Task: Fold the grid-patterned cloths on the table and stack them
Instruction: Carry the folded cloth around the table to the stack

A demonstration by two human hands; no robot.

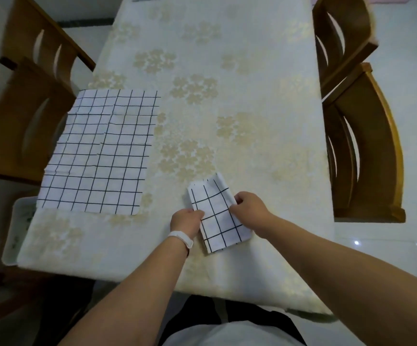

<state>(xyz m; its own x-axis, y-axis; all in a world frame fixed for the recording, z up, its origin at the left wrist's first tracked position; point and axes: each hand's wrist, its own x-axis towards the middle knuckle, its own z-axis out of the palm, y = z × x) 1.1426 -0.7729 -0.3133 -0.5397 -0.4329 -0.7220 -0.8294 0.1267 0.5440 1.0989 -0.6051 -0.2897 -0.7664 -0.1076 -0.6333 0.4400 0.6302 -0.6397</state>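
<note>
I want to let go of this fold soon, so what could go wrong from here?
1. The far end of the folded cloth curls up loose. If the left hand and right hand ease their grip, it may spring open.
2. The flat cloth lies right at the left edge of the table, with a white tray beside that edge. A careless tug could slide it off.

I see both forearms extending up from btm of frame; L hand (186,221) & R hand (248,208), lower centre, pinch folded cloth (218,222).
</note>
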